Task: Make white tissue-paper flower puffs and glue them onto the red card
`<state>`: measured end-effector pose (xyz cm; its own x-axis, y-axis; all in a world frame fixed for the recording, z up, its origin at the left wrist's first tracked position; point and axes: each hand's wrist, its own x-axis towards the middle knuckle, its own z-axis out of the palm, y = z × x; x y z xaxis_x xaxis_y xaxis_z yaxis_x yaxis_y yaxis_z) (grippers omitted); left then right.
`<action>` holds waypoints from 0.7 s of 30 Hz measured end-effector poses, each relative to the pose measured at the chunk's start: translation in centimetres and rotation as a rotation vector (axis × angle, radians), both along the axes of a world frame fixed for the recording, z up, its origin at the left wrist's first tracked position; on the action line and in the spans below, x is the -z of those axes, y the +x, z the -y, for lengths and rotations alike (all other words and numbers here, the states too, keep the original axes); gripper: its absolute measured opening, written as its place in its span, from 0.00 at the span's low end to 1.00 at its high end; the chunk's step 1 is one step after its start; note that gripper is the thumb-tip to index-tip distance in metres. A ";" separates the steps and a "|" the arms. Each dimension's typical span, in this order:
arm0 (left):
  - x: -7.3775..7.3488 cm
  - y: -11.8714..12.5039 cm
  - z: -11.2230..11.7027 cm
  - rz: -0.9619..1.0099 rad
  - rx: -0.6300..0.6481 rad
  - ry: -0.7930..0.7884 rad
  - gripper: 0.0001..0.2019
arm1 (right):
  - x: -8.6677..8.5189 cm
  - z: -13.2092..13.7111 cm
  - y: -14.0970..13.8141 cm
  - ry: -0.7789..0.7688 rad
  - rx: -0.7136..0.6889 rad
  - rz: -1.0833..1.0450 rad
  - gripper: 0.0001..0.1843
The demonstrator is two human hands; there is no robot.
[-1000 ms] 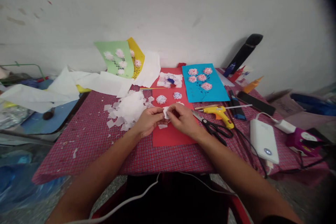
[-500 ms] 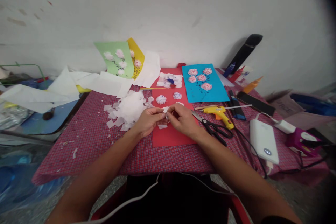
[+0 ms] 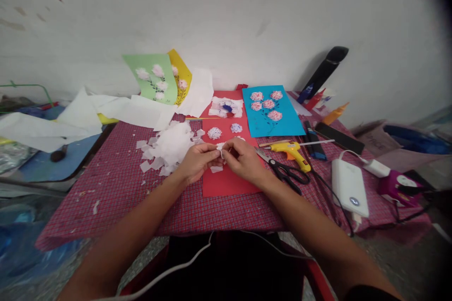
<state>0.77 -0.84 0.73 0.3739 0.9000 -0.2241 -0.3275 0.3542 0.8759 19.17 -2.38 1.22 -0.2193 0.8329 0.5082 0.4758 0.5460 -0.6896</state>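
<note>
Over the red sheet (image 3: 229, 187), my left hand (image 3: 197, 162) and my right hand (image 3: 243, 160) meet, fingertips pinched on a small piece of white tissue paper (image 3: 220, 147). My fingers cover part of it. Two speckled paper flowers, one white (image 3: 214, 133) and one bluish (image 3: 236, 128), lie on the red sheet just beyond my hands. A loose scrap of tissue (image 3: 216, 169) lies beneath them. To the left is a heap of cut white tissue squares (image 3: 173, 146). Farther back sits a stained tissue pad (image 3: 226, 107) with blue and red on it.
Right of my hands lie black-handled scissors (image 3: 287, 174), a yellow glue gun (image 3: 293, 153) and a white power bank (image 3: 349, 188). A blue card (image 3: 256, 124) with pink flowers lies behind. A green card (image 3: 141, 68) leans on the wall, near long white paper strips (image 3: 137, 113).
The whole view has shifted slightly, so things appear a little farther left. Both hands stay together, and a bit more of the white tissue shows between the fingertips.
</note>
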 end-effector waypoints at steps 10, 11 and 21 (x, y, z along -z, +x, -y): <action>0.0 0.0 0.0 0.003 -0.022 0.012 0.15 | -0.1 0.1 0.2 0.051 -0.042 -0.002 0.03; 0.0 0.0 0.0 0.000 -0.025 0.014 0.16 | -0.1 0.1 0.2 0.061 -0.051 0.003 0.04; 0.1 -0.1 -0.1 0.015 -0.020 0.021 0.16 | -0.4 0.1 0.2 0.131 -0.085 0.016 0.06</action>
<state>0.64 -0.73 0.60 0.3586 0.9119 -0.1996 -0.3477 0.3289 0.8780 19.40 -2.44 1.59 -0.2955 0.7377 0.6071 0.4343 0.6697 -0.6024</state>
